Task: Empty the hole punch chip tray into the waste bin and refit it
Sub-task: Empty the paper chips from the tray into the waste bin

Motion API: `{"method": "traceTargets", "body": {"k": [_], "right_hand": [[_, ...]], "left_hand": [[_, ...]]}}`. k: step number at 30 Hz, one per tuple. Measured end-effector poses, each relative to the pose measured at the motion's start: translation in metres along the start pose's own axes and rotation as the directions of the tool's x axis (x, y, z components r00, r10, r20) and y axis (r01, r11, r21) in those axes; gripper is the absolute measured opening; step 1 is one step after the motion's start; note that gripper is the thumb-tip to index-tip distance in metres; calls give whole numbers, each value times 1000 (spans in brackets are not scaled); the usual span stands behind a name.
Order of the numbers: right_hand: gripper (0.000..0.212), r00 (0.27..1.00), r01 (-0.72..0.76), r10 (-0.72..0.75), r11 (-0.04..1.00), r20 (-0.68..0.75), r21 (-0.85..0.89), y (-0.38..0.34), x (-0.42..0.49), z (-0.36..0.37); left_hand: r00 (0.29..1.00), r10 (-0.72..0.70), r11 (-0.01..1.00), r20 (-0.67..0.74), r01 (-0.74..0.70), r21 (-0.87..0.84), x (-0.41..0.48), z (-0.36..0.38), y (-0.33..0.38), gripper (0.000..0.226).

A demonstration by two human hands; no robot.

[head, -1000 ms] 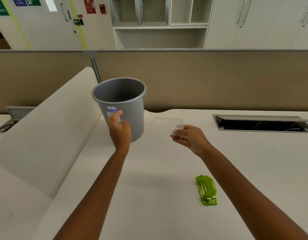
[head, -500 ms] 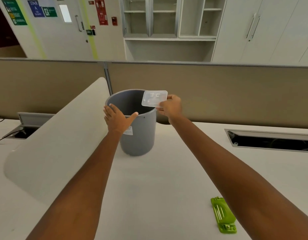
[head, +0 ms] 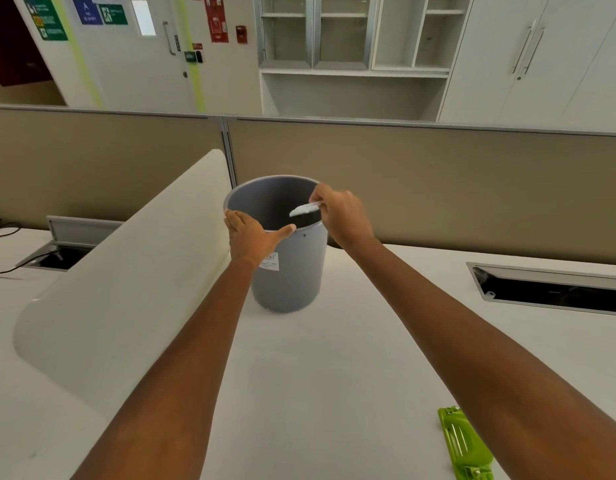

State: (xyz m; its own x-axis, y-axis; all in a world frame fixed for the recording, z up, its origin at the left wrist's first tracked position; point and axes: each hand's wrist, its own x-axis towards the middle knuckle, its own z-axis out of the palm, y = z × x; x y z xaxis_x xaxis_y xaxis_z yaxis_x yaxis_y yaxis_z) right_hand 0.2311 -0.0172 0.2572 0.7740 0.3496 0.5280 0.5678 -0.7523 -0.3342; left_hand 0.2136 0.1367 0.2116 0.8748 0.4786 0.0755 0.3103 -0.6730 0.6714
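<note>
We see the grey waste bin (head: 288, 268) standing upright on the white surface (head: 334, 375), toward its far edge, close to the beige partition (head: 438, 188) that runs along the back. A white label (head: 270, 262) is stuck on the side of the bin that faces us.

The left hand (head: 252, 237) grips the near rim of the bin: the fingers are curled over the left part of the rim and the thumb is stretched out along the rim toward the right. The right hand (head: 341, 214) is at the right side of the bin's mouth, closed in a pinch on one end of the clear chip tray (head: 304, 209). The tray is tipped over the opening and reaches from the fingers toward the inside of the bin; it is motion-blurred, so we cannot tell whether any chips are in it or falling from it.

The green hole punch (head: 464, 445) lies flat near the near right corner of the surface, well apart from the bin and just beside the right forearm. A curved white divider panel (head: 126, 271) rises from the left edge of the surface, just beside the bin. On the right, a cable slot (head: 548, 289) is cut into the surface near its far edge.
</note>
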Motion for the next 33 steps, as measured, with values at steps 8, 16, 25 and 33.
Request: {"method": "traceTargets", "body": {"k": [8, 16, 25, 33], "right_hand": [[17, 990, 137, -131, 984, 54, -110, 6, -14, -10], [24, 742, -447, 668, 434, 53, 782, 13, -14, -26], [29, 657, -535, 630, 4, 413, 845, 27, -56, -51], [33, 668, -586, 587, 37, 457, 809, 43, -97, -60]], "left_hand": [[1000, 3, 1000, -15, -4, -30, -2, 0, -1, 115], [1000, 1, 1000, -3, -1, -12, -4, -1, -2, 114], [999, 35, 997, -15, -34, 67, -12, -2, 3, 103], [981, 158, 987, -109, -161, -18, -48, 13, 3, 75]]}}
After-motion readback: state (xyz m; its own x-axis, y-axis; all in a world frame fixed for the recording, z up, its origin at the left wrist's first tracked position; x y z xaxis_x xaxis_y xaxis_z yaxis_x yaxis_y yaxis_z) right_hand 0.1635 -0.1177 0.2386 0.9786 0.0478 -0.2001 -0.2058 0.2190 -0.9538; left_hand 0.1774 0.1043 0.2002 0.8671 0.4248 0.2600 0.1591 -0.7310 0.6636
